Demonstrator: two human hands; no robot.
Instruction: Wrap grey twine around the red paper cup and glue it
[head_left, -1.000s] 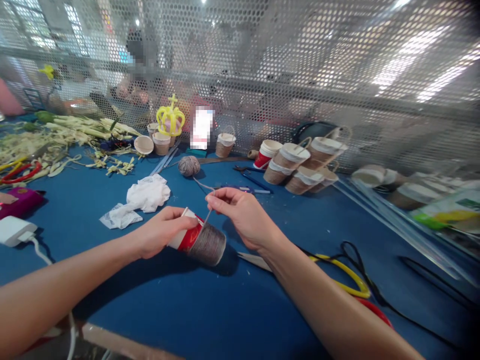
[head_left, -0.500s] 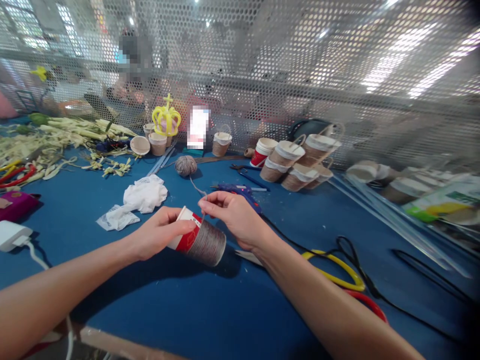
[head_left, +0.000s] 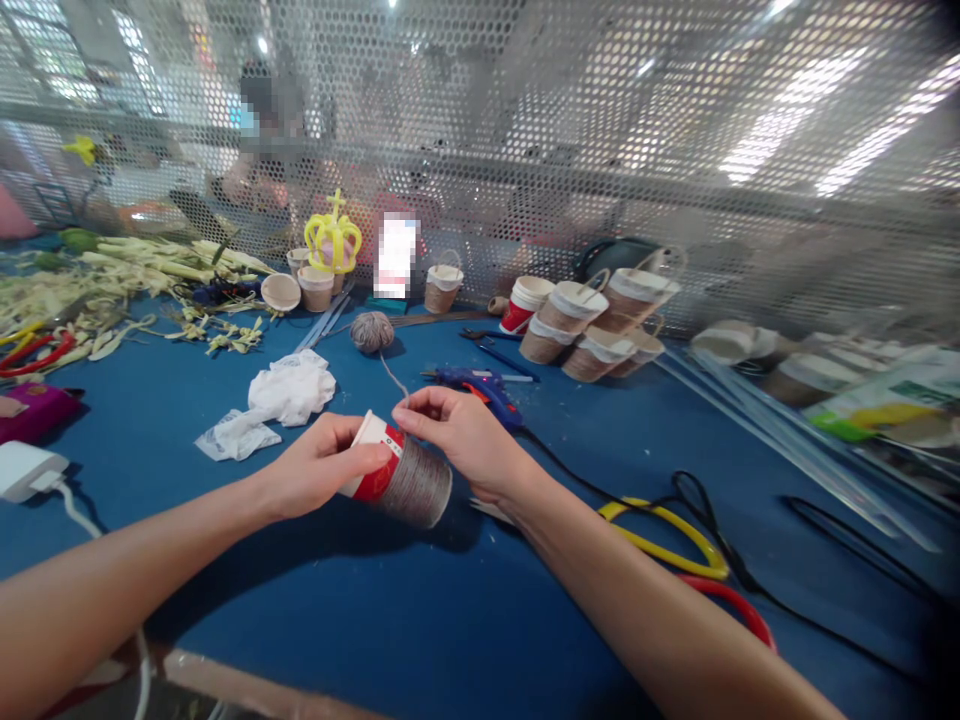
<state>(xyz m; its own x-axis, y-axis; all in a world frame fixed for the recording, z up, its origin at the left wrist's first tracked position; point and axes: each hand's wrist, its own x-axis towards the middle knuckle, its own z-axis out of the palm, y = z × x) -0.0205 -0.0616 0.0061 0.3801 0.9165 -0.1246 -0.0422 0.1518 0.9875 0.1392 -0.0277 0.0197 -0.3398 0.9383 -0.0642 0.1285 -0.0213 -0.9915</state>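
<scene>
My left hand (head_left: pixel 330 462) grips a red and white paper cup (head_left: pixel 375 478), tilted on its side above the blue table. Grey yarn (head_left: pixel 417 485) wraps the cup's lower half in close turns. The fingers of my right hand (head_left: pixel 457 430) pinch the yarn strand beside the cup's upper side. From there the strand runs back to a grey yarn ball (head_left: pixel 372 332) on the table. Behind my right hand lies a blue glue gun (head_left: pixel 484 388). Scissors (head_left: pixel 667 540) with yellow and red handles lie partly under my right forearm.
Crumpled white lace (head_left: pixel 289 390) lies left of the cup. Several wrapped cups with handles (head_left: pixel 566 312) stand at the back right, near clear glue sticks (head_left: pixel 787 450). Dried husk strips (head_left: pixel 150 265) cover the back left. A perforated metal screen (head_left: pixel 480 140) closes off the back.
My right hand has shifted slightly left, close against the cup, still pinching the yarn. The strand to the ball looks straighter. My left hand keeps its grip on the cup.
</scene>
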